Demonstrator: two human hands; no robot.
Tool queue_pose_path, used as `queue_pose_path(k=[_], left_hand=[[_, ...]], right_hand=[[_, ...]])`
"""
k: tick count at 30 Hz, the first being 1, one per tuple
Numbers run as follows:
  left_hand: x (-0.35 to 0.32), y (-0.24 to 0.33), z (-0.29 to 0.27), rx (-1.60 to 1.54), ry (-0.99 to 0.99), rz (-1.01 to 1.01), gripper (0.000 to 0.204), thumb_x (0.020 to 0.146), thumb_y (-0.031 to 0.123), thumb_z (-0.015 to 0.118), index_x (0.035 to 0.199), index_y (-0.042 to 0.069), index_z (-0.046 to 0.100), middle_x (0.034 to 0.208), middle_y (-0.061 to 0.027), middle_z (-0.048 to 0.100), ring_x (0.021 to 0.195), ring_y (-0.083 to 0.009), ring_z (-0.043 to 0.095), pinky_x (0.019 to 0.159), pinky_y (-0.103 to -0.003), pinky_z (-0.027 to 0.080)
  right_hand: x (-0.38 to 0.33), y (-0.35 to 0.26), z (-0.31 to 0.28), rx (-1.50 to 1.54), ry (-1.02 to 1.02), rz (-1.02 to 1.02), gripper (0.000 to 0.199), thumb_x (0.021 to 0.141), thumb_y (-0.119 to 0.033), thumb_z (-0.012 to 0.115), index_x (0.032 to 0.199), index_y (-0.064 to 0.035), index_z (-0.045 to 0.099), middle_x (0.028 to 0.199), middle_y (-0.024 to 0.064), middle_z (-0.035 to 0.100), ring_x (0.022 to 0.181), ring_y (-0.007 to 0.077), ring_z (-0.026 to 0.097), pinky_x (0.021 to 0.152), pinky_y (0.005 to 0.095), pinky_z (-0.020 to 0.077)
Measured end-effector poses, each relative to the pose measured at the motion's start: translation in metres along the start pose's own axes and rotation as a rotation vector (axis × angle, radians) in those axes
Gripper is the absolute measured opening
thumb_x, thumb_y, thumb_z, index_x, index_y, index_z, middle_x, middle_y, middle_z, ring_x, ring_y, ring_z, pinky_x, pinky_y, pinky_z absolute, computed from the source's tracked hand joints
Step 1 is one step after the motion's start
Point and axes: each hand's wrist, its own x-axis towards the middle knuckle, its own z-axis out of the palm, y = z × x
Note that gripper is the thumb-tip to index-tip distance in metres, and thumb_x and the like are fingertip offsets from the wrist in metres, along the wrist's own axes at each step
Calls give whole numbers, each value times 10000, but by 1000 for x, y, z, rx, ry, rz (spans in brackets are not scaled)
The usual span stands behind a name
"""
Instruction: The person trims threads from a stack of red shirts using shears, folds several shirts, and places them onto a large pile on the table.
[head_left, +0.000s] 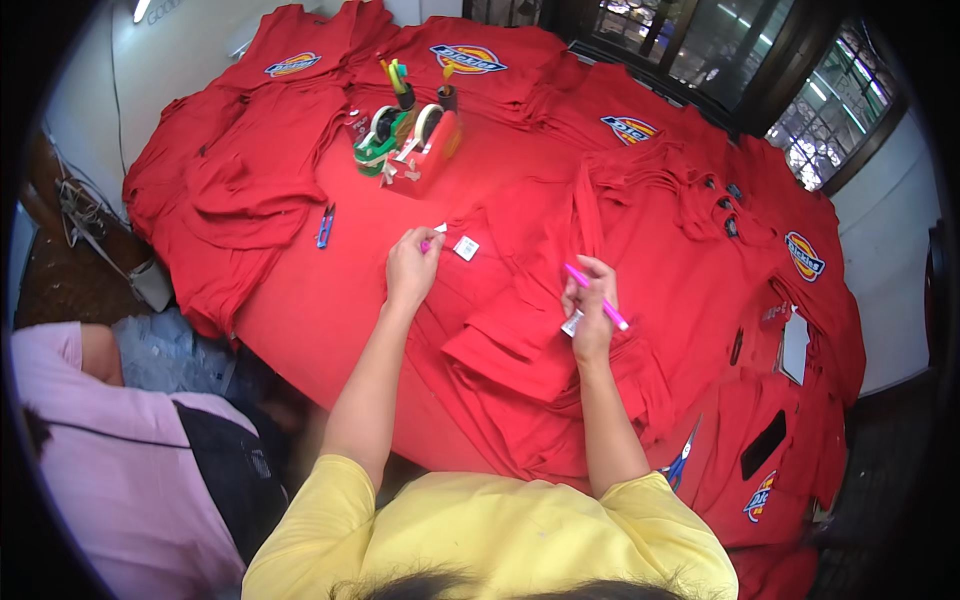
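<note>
The soft red cloth garment at the frame's centre looks light and limp, best held by its fold, while the left hand pinches a small pink piece, the right hand grips a slim bright-pink pen, and the flat red table surface leaves room at centre left.

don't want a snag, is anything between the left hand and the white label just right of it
Nothing visible: only red fabric shows between the left hand and the white label. A small white piece sits just off that line.
</note>
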Motion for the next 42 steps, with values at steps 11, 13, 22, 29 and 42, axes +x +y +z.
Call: queue_pose_path(k=[11,13,22,29,42], left_hand=[[5,21,33,152,114,94,175,884,218,613,878,47,646,1012,-140,582,867,-343,586,753,-416,471],[9,11,35,26,114,168,171,881,163,611,932,8,662,799,-107,601,750,-256,586,713,-378,459],[-13,72,10,-906,-283,-255,169,882,69,602,1024,-8,652,720,38,576,506,-4,374,447,-167,273],[-28,87,1,-886,-252,-245,177,888,80,604,1027,-21,646,760,28,607,518,2,359,459,-170,270],[-85,125,19,-454,-127,22,186,886,127,608,971,-27,670,860,-47,672,779,-90,580,723,-255,472]], right_hand=[[-12,8,-7,-63,52,21,264,966,-225,491,1150,-36,512,791,4,514,664,65,467,608,222,411],[-12,0,6,-118,37,8,236,963,-215,498,1094,-26,549,804,12,533,690,74,489,646,231,426],[34,11,57,-116,-13,-67,181,925,-134,522,852,5,612,663,34,582,609,91,531,567,257,430],[30,14,63,-299,4,-135,174,911,-112,532,805,1,611,604,29,552,551,89,506,509,267,406],[13,29,32,42,62,-60,375,965,-301,489,1226,-33,457,868,54,571,652,60,500,538,201,407]])
